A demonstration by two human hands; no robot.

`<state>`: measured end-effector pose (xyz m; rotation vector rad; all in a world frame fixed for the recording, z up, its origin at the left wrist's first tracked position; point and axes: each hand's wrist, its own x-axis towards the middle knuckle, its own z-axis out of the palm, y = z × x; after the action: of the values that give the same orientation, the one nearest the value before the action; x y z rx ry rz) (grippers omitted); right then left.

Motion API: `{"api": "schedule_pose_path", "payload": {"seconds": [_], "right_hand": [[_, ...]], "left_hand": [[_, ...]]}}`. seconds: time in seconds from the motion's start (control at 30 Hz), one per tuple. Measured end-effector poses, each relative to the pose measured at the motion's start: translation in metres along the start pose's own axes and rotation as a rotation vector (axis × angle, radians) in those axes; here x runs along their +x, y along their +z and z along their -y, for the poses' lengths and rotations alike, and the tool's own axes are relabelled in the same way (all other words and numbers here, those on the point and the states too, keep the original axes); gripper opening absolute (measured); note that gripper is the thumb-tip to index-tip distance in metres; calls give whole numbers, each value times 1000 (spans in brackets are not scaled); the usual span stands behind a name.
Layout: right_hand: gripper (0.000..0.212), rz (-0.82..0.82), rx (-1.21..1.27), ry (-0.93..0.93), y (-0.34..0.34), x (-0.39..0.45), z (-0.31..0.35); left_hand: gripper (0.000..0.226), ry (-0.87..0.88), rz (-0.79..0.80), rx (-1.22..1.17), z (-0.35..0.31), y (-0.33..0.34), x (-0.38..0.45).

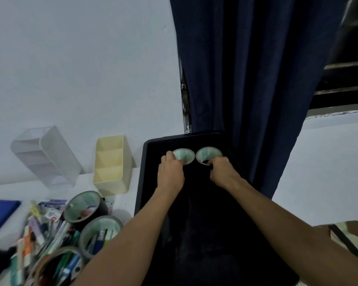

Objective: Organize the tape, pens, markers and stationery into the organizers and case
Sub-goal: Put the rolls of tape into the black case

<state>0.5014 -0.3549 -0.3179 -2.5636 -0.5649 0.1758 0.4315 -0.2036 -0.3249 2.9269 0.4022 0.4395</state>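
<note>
Two tape rolls with pale green cores sit side by side at the far end of the open black case (pixel 153 145), near its back rim and nearly touching each other. The left hand (pixel 170 172) grips the left tape roll (pixel 184 155), thumb on its outer edge and fingers curled at the near rim. The right hand (pixel 222 172) grips the right tape roll (pixel 208 154), a finger hooked into its hollow core. Both forearms stretch across the dark interior of the case.

Left of the case, on the white surface (pixel 6 188), stands a cream organizer (pixel 112 164) with three compartments, tipped back against the wall. Further left a clear organizer (pixel 48 155) leans the same way.

Nearer the camera, at lower left, lies a heap of pens and markers (pixel 56 244), mixed with small packets. On that heap rest more rolls: a dark tape roll (pixel 84 207), a grey tape roll (pixel 100 230) just in front of it, and a clear tape roll (pixel 56 263) at the near edge. A blue folder (pixel 0 211) lies at the far left.

A dark blue curtain (pixel 246 69) hangs behind the case.
</note>
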Motion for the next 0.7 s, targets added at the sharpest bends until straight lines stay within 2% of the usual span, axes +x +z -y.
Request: {"api": "schedule_pose_path", "payload": {"seconds": [0.07,0.27,0.5,0.7], "right_hand": [[31,-12,10,-9,1,3,-3],[32,-17,-10,-40,7,9,-7],[74,86,-53,-41,6,0,1],[61,16,-99,-67,9,3,1]], "left_hand": [[40,-23,2,-25,-1,1,0],[43,-141,58,-340,6,8,2],[40,-135,34,-365,2,7,-1],[51,-134,131,-348,-2,10,-4]]}}
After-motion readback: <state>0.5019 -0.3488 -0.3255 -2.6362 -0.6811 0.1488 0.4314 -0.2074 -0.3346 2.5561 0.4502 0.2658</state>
